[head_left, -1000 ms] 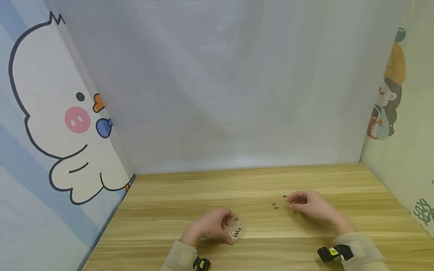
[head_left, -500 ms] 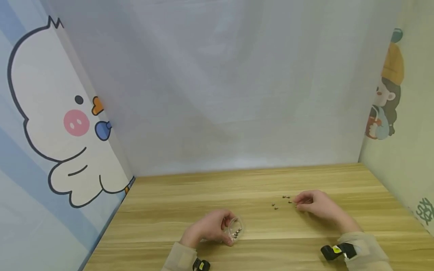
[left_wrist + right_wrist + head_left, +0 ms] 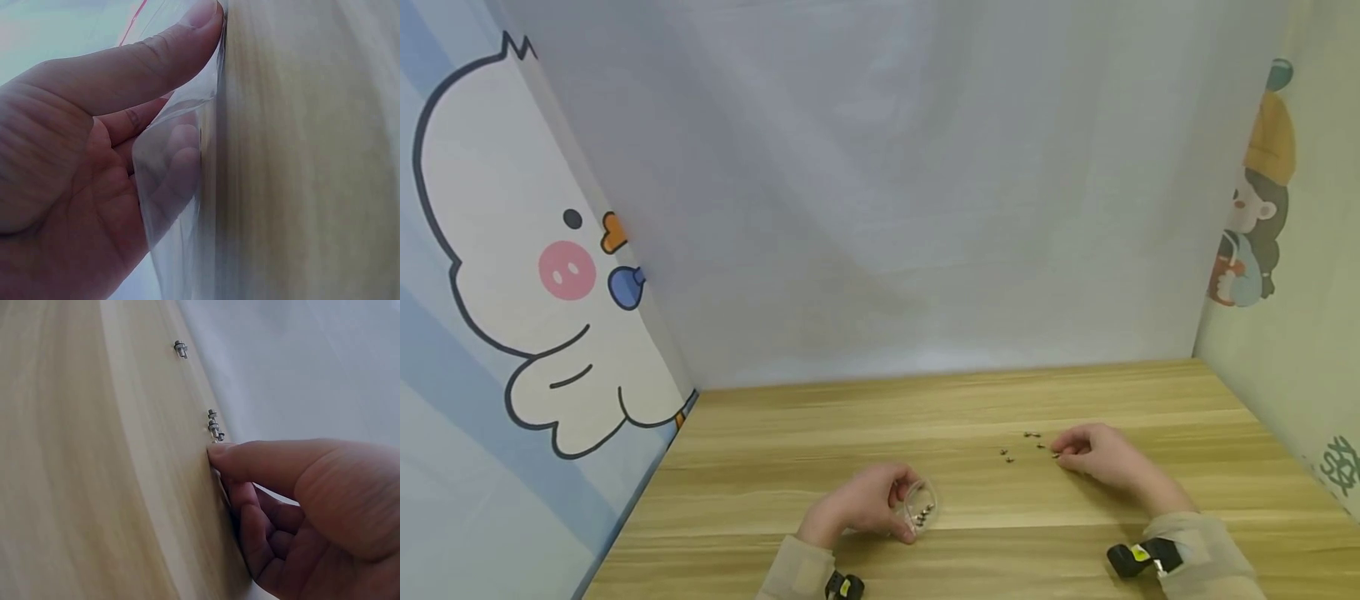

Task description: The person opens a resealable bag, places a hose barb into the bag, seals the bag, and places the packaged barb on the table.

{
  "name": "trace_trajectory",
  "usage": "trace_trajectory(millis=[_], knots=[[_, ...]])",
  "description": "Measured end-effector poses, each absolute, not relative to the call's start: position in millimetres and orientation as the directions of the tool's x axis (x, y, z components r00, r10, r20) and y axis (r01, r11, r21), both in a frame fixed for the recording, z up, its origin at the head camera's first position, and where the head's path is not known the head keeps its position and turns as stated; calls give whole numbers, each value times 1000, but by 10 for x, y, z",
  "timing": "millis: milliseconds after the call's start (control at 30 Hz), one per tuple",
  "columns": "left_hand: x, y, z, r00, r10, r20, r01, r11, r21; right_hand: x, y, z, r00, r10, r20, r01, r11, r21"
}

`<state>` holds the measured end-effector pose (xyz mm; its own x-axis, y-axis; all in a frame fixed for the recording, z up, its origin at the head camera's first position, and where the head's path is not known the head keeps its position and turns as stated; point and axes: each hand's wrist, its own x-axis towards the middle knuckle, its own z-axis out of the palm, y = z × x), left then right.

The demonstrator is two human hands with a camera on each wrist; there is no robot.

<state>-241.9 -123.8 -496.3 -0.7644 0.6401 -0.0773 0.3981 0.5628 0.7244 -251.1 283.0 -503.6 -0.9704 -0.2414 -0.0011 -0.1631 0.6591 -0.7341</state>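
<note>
Left grip (image 3: 865,500) curled round a clear plastic bag (image 3: 169,181), thumb on one side, fingers behind; bag mouth faces right, low over the bench (image 3: 790,429). Bagged fasteners (image 3: 923,517), small and metallic, clustered inside. Right grip (image 3: 1101,457) at the bench, thumb and fingertips together by one small metal fastener (image 3: 1056,455); cannot tell if it's pinched or only touched. Five loose fasteners (image 3: 1009,460) on the bench just left of that hand, spaced apart. Black wrist camera (image 3: 1142,557) on the right sleeve.
</note>
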Motion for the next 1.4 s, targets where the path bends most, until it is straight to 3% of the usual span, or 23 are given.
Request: trace_trajectory(millis=[667,1400], knots=[[-2398,-1235,-4947,-765,638,-90,388,568,726,-2497,2820,-5053,-968,-249,6,-188,716,-672],[-2423,-1233,-4973,-769,632,-94,381,571,727,-2504,2843,-5014,-957,-290,-5,-208,696,-687]])
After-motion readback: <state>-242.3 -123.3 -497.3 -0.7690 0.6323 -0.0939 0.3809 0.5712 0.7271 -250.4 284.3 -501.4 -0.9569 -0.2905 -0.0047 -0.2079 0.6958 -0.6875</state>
